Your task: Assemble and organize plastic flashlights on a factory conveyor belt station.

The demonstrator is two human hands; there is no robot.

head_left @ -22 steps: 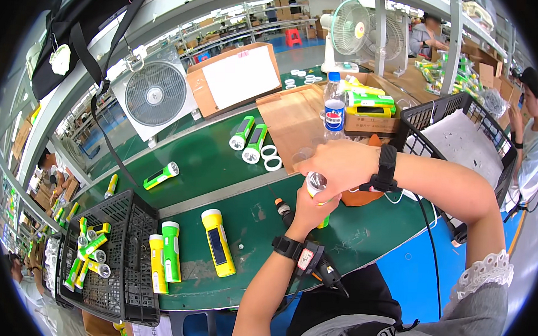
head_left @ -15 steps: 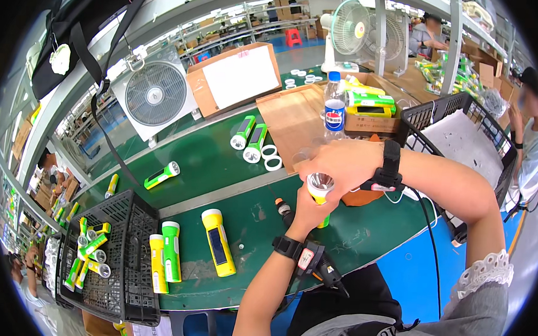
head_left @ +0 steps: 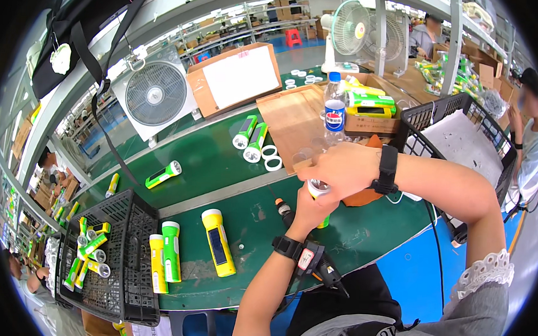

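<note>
My left hand (head_left: 313, 211) is wrapped round an upright flashlight (head_left: 319, 186), whose pale head and shiny reflector point up; some green shows below the fingers. Over that head lies my right hand (head_left: 344, 170), its fingers curled together at the rim and hiding part of the reflector. Anything pinched in them is hidden. Beside the right fingertips, clear round discs (head_left: 304, 153) rest on the cardboard. Left of my hands, a yellow flashlight (head_left: 219, 244) with a dark panel, a green flashlight (head_left: 171, 252) and another yellow flashlight (head_left: 158, 264) lie on the green bench.
A black crate (head_left: 127, 246) of flashlights stands at left, another black crate (head_left: 457, 110) at right. A bottle (head_left: 334, 108) and a carton (head_left: 373, 124) of flashlights stand behind my hands. A power screwdriver (head_left: 284, 211) and white rings (head_left: 273, 163) lie nearby.
My right hand has shifted over the flashlight's head and covers more of the reflector. The left hand stays about where it was. Two green flashlights behind have slid slightly right.
</note>
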